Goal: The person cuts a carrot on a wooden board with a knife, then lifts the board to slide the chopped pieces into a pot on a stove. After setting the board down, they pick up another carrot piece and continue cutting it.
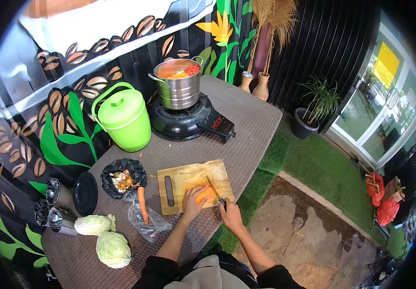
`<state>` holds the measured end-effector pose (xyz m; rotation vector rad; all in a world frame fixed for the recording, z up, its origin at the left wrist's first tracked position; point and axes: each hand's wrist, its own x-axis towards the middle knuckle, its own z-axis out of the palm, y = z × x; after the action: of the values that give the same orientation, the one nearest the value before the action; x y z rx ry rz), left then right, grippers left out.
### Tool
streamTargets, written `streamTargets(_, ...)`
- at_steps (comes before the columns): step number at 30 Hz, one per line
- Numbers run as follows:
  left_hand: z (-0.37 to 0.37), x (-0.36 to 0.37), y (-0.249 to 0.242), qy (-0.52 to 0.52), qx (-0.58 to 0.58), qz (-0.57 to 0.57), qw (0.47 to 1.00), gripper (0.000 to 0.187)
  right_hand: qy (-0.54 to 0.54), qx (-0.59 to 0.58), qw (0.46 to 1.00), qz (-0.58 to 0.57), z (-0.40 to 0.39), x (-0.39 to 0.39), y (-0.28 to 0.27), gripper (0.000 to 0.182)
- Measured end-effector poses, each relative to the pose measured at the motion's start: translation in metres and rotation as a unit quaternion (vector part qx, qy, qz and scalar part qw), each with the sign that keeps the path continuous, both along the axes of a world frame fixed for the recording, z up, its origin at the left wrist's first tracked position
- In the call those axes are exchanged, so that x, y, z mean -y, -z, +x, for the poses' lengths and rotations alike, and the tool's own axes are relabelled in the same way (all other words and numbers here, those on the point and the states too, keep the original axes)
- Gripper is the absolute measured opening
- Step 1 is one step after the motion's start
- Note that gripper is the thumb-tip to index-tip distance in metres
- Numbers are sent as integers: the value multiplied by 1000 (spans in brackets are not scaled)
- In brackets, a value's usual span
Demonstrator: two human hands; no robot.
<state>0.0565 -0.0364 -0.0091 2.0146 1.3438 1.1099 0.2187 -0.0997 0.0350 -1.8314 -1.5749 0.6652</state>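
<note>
A wooden cutting board (184, 177) with a slot handle lies near the table's front edge. On it my left hand (192, 204) presses a piece of orange carrot (205, 194) against the wood. The fingers of my right hand (230, 215) are wrapped round the black handle of a knife (213, 186), whose blade points away from me beside the carrot. Left of the board, a whole carrot (142, 203) rests on a clear plastic bag (156, 225). A black bag of peelings (122, 180) sits behind it.
A steel pot (178, 91) with chopped orange and red food stands on a black stove (179, 118). Beside it is a green lidded bucket (124, 120). Two cabbages (113, 249), a black lid (85, 193) and metal utensil holders (61, 221) are at the left.
</note>
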Motion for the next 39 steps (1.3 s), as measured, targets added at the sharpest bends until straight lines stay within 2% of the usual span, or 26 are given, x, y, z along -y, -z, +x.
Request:
streamTargets(6,1,2,-4,0,-3,9,1000,42,-33,7,999,-27,4,-2,-11,31)
streamTargets(12,2,4,-4,-8,-1,11,1000,42,-53,85,994,-47,3,-4,-15,32)
streamTargets(14,3,4,-3,-13,-2,15,1000,42,-68,114,987,-93,0,-6,-17,32)
streamTargets(21,4,2,3,-21,12,42,999,40,-85,144,975,-148,-7,-26,-27,35)
streamTargets(24,4,2,5,-23,12,55,998,40,-101,143,974,-141,-10,-35,-17,34)
streamTargets(26,4,3,4,-25,10,55,998,40,-90,98,982,-137,-12,-36,-10,32)
streamTargets(30,2,6,-5,-5,2,58,998,41,-69,58,990,-109,-16,-27,30,32)
streamTargets(32,4,1,-6,-11,6,59,998,41,-79,-21,997,-11,-11,-23,42,34)
streamTargets(35,2,7,-9,-16,1,51,999,41,-87,-40,993,-74,-7,-25,33,36)
streamTargets(37,4,6,-9,-15,-1,52,999,41,-86,-48,994,-47,-7,-25,33,36)
streamTargets(39,2,6,-9,-10,-5,51,999,42,-80,2,994,-75,-6,-23,31,36)
